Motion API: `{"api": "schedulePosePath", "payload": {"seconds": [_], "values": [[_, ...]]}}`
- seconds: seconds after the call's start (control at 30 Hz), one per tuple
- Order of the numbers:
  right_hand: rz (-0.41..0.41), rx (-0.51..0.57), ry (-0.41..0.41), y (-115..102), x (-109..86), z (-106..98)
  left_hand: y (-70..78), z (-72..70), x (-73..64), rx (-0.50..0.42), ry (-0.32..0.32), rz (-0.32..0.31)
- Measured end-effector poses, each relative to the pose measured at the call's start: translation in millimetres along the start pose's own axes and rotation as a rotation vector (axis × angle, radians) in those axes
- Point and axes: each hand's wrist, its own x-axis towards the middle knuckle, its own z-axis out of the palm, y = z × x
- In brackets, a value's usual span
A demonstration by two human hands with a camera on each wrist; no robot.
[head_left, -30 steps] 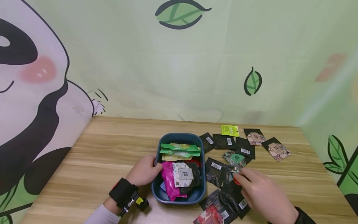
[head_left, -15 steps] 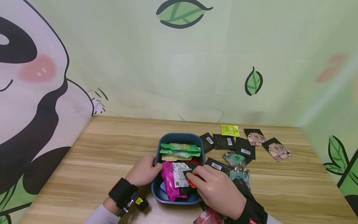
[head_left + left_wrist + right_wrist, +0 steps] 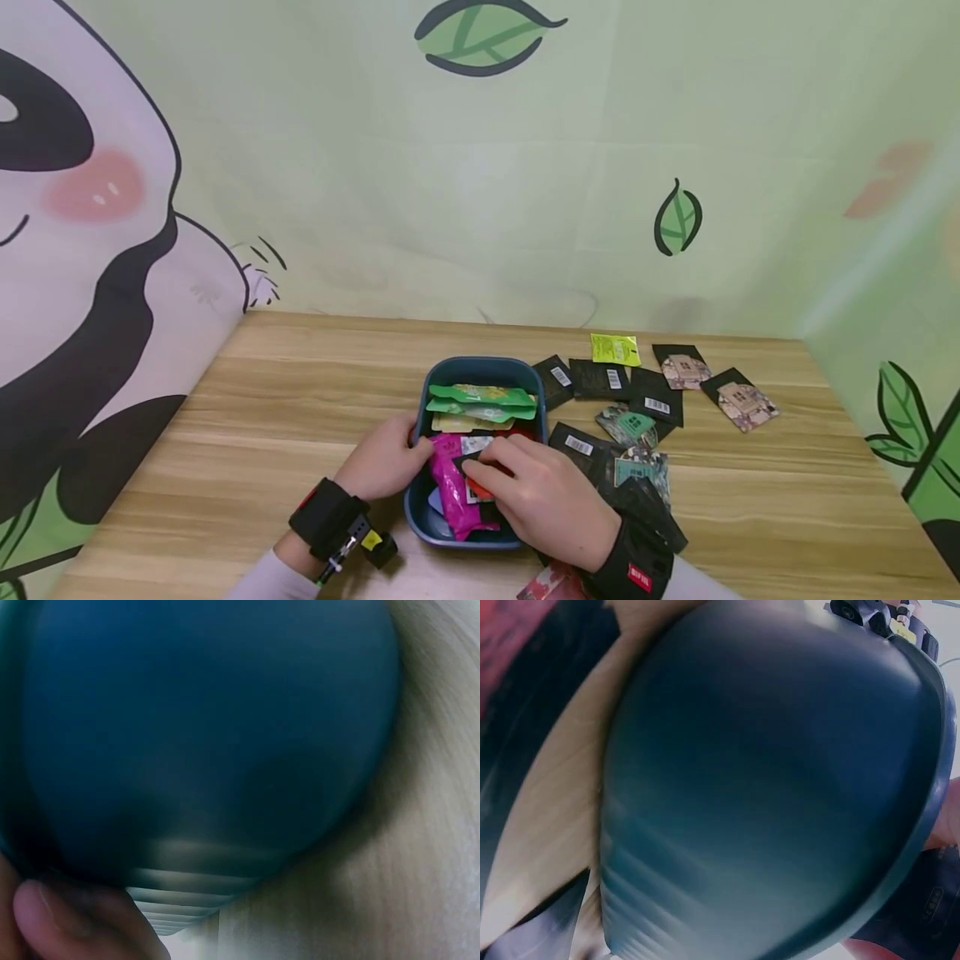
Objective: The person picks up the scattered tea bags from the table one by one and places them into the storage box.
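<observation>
One dark blue, round-cornered bin [image 3: 486, 362] stood with your left hand [image 3: 386, 460] curled on its left rim, your right hand [image 3: 553, 498] over its contents: a glossy magenta pouch [image 3: 452, 492] and, behind, crinkled green packets [image 3: 483, 394]. Your right fingers, nearly closed, pinched a flat black packet [image 3: 916, 904].

I assess the site as a staged recording corner. Evidence: a pale green backdrop [image 3: 375, 175], faintly creased and printed with a large cartoon panda [image 3: 75, 279] and outlined leaves [image 3: 487, 37], borders the wood-grain bench [image 3: 300, 375] at the back and sides. A camera [image 3: 381, 550] strapped at my left wrist supports this. The type of building I cannot determine.
</observation>
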Motion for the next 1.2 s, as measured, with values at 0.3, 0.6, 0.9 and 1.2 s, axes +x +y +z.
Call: {"api": "schedulePosePath", "payload": {"seconds": [0.3,0.6,0.9,1.2], "values": [[0.035,0.060,-0.111,-2.5,0.3,0.2,-0.6,0.2,0.3,-0.009,-0.006,0.001],[0.111,0.101,-0.291,-2.7,-6.6,-7.9,-0.7,0.1,0.1,-0.008,-0.007,0.002],[0.255,0.118,-0.327,18.5,-36.9,-23.8,0.6,0.6,-0.2,0.013,0.005,0.005],[0.368,0.070,-0.312,44.0,-88.3,-31.1,1.1,0.0,0.3,0.019,0.021,0.020]]}}
